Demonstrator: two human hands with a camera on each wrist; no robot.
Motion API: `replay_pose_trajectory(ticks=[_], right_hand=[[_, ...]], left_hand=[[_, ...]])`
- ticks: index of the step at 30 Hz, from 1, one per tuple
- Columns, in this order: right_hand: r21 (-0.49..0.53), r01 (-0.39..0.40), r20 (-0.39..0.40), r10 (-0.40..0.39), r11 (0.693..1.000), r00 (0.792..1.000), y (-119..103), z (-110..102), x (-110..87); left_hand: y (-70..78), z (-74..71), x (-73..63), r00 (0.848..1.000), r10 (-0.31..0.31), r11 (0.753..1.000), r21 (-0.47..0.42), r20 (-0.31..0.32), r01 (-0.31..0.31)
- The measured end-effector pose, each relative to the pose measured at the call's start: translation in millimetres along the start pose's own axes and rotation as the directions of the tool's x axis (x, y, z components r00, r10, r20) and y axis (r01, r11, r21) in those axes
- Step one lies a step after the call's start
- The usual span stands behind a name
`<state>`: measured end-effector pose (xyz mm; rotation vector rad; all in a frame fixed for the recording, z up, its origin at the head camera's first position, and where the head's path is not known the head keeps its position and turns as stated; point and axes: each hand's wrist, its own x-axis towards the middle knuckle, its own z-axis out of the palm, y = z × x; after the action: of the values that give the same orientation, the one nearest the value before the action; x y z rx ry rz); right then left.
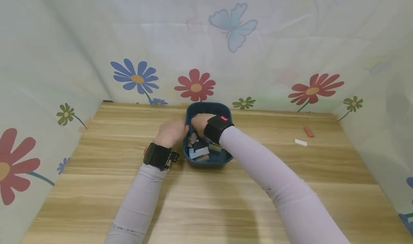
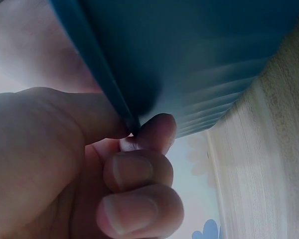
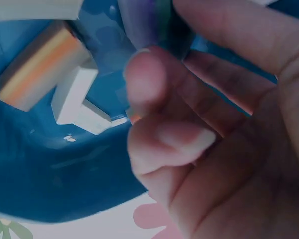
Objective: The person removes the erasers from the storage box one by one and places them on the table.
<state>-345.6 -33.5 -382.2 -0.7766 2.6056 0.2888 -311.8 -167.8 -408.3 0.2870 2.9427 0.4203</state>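
A dark blue plastic basin [image 1: 208, 163] stands on the table and holds several small blocks. My left hand [image 1: 172, 132] is at its left side, thumb and fingers pinching the rim [image 2: 102, 69]. Inside the basin is my right hand [image 1: 200, 123], its fingers curled. In the right wrist view, its thumb and a fingertip are at a rounded purple and green piece [image 3: 149, 22], pinching it. Near those fingers lie an orange-striped block [image 3: 42, 64] and a white block [image 3: 74, 94]. A pale block [image 1: 199, 152] shows near the basin's front.
On the right part of the wooden table [image 1: 129, 186] lie a small orange-red block [image 1: 308, 132] and a small white block [image 1: 300, 142]. A flower-printed curtain [image 1: 274, 57] rises behind and at both sides of the table.
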Motion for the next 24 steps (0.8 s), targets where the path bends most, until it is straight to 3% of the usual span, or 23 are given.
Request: replay_pose_trajectory(ticks=[9,13,24], right_hand=[[-0.035,-0.005,-0.013,0.005,0.999,1.000,-3,1,-3.3],[-0.024,-0.016,0.015,0.017,1.000,1.000,0,-3,-5.7],[-0.008,-0.022,-0.002,0.022,1.000,1.000,15,-17,-9.9]], left_hand=[[-2.7,2.6,1.2,1.000,0.003,1.000,-0.011,-0.015,-0.003],[0.2,1.8,2.5,1.000,0.004,1.000,-0.016,-0.007,-0.004],[0.3,0.1,2.2,1.000,-0.026,0.999,-0.025,0.008,0.027]])
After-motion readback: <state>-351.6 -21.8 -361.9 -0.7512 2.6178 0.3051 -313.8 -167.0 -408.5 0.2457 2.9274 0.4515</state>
